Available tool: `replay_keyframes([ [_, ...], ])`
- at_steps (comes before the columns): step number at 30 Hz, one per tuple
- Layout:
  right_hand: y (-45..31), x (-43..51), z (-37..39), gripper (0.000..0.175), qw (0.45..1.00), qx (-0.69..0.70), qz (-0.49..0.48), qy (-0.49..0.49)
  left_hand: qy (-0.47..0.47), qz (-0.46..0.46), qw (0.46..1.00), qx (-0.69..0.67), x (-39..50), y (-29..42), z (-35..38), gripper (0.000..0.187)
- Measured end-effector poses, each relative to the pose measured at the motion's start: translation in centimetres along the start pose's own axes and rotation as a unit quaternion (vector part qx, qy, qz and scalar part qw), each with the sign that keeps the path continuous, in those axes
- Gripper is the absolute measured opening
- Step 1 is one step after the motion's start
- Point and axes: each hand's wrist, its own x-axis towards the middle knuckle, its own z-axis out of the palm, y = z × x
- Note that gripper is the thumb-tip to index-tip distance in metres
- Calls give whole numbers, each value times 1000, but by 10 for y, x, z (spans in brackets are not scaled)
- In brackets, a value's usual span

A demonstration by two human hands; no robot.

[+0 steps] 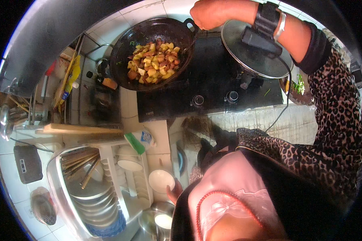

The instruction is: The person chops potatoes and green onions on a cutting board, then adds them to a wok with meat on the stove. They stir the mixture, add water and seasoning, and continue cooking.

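Note:
My right hand (209,15) is curled beside the ear handle (190,24) of a black wok (157,25). Its fingers are turned away, so whether they grip the handle cannot be told. Diced potatoes and browned meat pieces (154,61) fill the middle of the wok. Low at my left side, my left hand (175,192) has its fingers at the rim of a white bowl (161,180) and appears to hold it. Most of that hand is hidden by my jacket. Under my right forearm lies a glass lid (253,57) with a metal rim.
The black glass hob (169,105) has two knobs (198,101). A dish rack (125,205) holds plates, chopsticks (81,162) and bowls. Nearby are a wooden board (81,129), a green sponge (134,144), a metal pot (147,218) and a round board with chopped greens (298,86).

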Motion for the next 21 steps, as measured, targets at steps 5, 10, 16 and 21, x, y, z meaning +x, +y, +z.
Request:
replay_keyframes([
  [5,-25,16,55,31,946,283,98,-128,10,42,999,18,-24,-12,35,56],
  [10,-55,23,127,38,813,569,69,-98,18,62,997,31,-42,-13,61,54],
  [16,-33,-4,146,40,585,797,90,-118,32,73,996,51,-43,-14,57,54],
  [21,-15,-41,143,38,525,836,103,-121,-25,60,998,5,-24,-13,37,53],
])
